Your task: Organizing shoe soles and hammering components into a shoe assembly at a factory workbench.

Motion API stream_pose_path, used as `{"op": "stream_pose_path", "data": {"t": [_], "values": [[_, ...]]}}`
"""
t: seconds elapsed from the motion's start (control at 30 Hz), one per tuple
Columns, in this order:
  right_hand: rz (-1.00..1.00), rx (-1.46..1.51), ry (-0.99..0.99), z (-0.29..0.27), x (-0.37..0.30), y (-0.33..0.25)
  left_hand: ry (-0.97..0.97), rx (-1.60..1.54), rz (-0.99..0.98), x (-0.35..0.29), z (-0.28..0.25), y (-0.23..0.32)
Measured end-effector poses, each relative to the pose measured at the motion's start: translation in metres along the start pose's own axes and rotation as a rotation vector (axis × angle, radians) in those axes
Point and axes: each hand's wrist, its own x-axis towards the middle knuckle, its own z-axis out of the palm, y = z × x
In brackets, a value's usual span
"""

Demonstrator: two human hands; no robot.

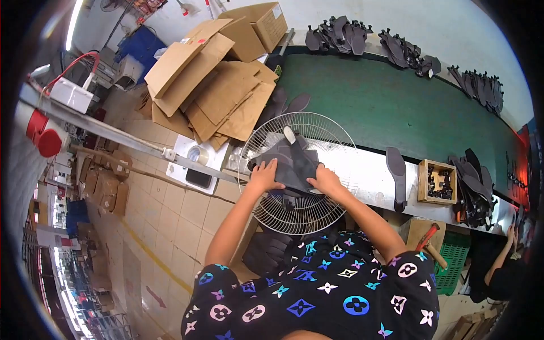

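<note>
Several flat dark grey pieces (285,164) lie overlapping between my hands, over a round wire grille (296,232) like a fan guard. One strip among them has a white tip (289,135) pointing away from me. My left hand (263,175) grips their left edge, thumb and fingers on top. At the right edge, my right hand (328,181) is closed on the same pieces, its fingers partly hidden. More dark parts show through the wires below. I cannot tell how the pieces are joined.
A long dark shoe sole (395,170) lies on the metal bench edge, beside a wooden box (437,181) of small black parts. Sole stacks (343,37) line the green belt (362,96). Flattened cardboard (226,102) piles up left; a hammer (436,255) rests by a green crate (455,263). Another person's arm (501,258) shows right.
</note>
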Motion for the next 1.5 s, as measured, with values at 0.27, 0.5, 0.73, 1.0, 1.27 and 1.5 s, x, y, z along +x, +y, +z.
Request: {"op": "stream_pose_path", "data": {"t": [0.27, 0.5, 0.73, 1.0, 1.27, 1.5], "values": [[-0.376, 0.385, 0.509, -0.039, -0.03, 0.012, 0.092, -0.314, -0.282, 0.023, 0.0, -0.007], [-0.691, 0.477, 0.806, -0.114, -0.084, -0.018, 0.306, -1.801, 0.405, 0.001, -0.003, -0.025], [-0.644, 1.17, 0.588, -0.089, -0.074, 0.002, 0.231, -2.577, -0.019, -0.014, 0.024, 0.016], [-0.644, 1.787, 0.009, -0.077, -0.065, -0.037, 0.142, -2.362, 0.061, -0.041, 0.041, 0.068], [-0.315, 2.137, -0.321, -0.039, 0.014, -0.067, -0.088, -2.432, 0.008, -0.049, 0.028, 0.108], [-0.092, 1.925, -0.247, -0.018, 0.045, -0.13, -0.247, -2.867, 0.196, -0.049, 0.058, 0.086]]}}
